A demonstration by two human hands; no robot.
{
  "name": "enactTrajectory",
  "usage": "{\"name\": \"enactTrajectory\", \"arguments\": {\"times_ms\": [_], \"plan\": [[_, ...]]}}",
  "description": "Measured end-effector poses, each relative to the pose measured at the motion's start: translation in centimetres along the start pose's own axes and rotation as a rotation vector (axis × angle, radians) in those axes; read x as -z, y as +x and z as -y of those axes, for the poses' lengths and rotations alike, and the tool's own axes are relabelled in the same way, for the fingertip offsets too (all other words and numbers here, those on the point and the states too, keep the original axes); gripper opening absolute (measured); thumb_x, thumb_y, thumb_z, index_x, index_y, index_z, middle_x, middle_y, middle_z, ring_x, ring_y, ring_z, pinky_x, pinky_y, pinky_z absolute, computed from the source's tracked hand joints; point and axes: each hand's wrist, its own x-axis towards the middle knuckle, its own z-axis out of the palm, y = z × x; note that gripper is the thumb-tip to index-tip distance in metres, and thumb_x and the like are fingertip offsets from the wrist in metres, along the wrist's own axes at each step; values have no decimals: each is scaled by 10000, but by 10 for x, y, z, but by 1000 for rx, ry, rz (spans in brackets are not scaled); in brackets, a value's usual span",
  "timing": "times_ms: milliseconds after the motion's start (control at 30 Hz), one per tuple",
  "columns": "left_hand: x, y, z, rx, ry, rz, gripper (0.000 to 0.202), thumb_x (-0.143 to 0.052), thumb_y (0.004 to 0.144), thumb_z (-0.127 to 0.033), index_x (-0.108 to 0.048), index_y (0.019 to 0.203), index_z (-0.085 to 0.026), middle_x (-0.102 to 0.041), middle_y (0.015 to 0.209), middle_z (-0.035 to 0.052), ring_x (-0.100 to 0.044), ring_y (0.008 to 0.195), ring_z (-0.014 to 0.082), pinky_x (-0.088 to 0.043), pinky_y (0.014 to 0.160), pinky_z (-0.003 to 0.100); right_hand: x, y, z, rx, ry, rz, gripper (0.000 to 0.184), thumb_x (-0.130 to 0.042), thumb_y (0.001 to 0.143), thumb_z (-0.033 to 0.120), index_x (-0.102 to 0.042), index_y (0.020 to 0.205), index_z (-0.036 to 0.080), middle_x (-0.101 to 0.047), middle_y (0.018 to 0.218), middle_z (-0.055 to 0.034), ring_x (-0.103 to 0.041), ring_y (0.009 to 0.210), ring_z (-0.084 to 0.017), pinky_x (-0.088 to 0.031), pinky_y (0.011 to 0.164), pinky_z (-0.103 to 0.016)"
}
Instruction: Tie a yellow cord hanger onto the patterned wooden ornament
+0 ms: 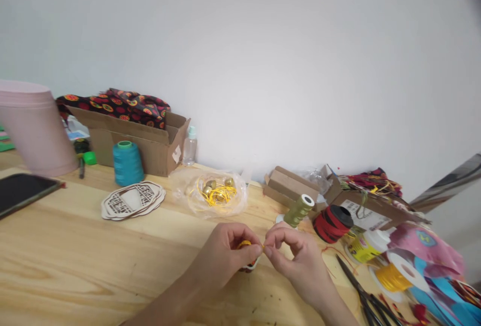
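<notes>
My left hand (231, 248) and my right hand (295, 258) meet fingertip to fingertip over the middle of the wooden table. Both pinch a yellow cord (245, 243), which shows as a loop behind the left fingers and a short bit between the two thumbs. Below the left fingers sits a small patterned item with a pale rim (250, 267), mostly hidden by that hand; I cannot make out its kind. Beyond the hands, a clear plastic bag (184, 200) holds brass bells (207, 189) and yellow cord.
Cut wooden plaques (132, 201), a teal thread cone (128, 164) and a phone (26, 190) lie left. At right are an olive thread spool (298, 210), a red-black spool (330, 224), a yellow cord spool (394, 276) and black scissors (366, 293). Cardboard boxes (135, 143) line the wall.
</notes>
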Motion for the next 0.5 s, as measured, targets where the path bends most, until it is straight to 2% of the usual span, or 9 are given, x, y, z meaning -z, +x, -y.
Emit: {"name": "enactTrajectory", "arguments": {"times_ms": [200, 500], "plan": [[-2, -2, -3, -68, 181, -82, 119, -533, 687, -226, -555, 622, -129, -452, 516, -46, -373, 486, 76, -280, 458, 192, 0, -1, 5, 193, -160, -71, 94, -549, 653, 96, -584, 636, 182, -571, 619, -2, -513, 610, -133, -396, 608, -264], [-4, -4, -2, -83, 318, -90, 96, -500, 691, -192, -531, 615, -142, -363, 483, -74, -298, 456, 65, -215, 409, 177, -3, 0, 2, 226, -227, -90, 121, -551, 619, 61, -544, 589, 178, -554, 573, 10, -509, 563, -123, -407, 539, -239]]}}
